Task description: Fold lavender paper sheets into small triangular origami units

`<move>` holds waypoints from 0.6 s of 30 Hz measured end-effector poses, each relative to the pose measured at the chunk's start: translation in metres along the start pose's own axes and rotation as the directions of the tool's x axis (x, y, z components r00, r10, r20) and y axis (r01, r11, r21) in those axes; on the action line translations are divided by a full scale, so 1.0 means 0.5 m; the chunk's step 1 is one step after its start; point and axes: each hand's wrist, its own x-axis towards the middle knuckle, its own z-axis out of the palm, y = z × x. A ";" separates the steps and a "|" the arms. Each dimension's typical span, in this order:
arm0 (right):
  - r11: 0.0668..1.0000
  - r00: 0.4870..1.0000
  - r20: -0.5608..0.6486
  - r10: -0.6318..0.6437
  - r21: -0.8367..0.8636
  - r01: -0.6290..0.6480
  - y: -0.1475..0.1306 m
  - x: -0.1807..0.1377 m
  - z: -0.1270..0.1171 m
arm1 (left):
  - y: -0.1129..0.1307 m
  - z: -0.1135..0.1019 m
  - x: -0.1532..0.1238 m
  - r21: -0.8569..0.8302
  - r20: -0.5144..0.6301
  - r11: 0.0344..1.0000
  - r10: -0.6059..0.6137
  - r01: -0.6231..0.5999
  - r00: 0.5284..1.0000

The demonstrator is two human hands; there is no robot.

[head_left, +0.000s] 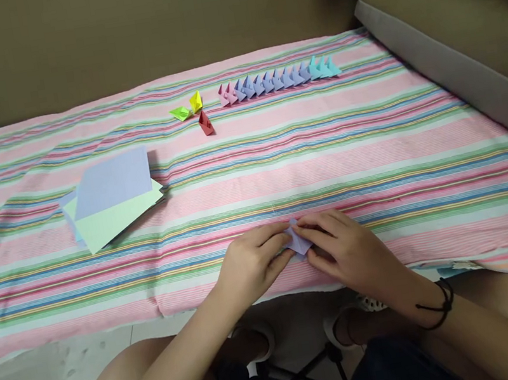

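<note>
Near the front edge of the striped cloth (373, 152), my left hand (251, 264) and my right hand (347, 249) meet over a small folded lilac paper piece (299, 242). Fingers of both hands pinch and press it against the cloth. Most of the piece is hidden under my fingertips. A black band circles my right wrist.
A stack of lilac and pale green paper sheets (110, 196) lies at the left. At the back stand a row of several folded pink, lilac and teal paper pieces (277, 78), plus green (181, 113), yellow (195, 101) and red (205, 122) ones. A cushion (449, 24) borders the right.
</note>
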 end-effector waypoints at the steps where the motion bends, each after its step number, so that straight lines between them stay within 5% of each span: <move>1: 1.000 1.000 0.003 0.006 0.004 -0.006 0.000 0.001 -0.001 | 0.000 0.001 0.001 -0.015 -0.007 1.000 -0.011 0.011 1.000; 10: 0.940 0.981 0.044 0.187 0.282 -0.192 0.010 0.006 -0.015 | -0.003 0.001 0.028 -0.260 -0.036 0.955 -0.159 0.144 0.987; 18: 0.853 0.909 -0.002 0.418 0.345 -0.391 0.001 0.011 -0.007 | 0.003 -0.007 0.044 -0.228 0.043 0.926 -0.300 0.302 0.953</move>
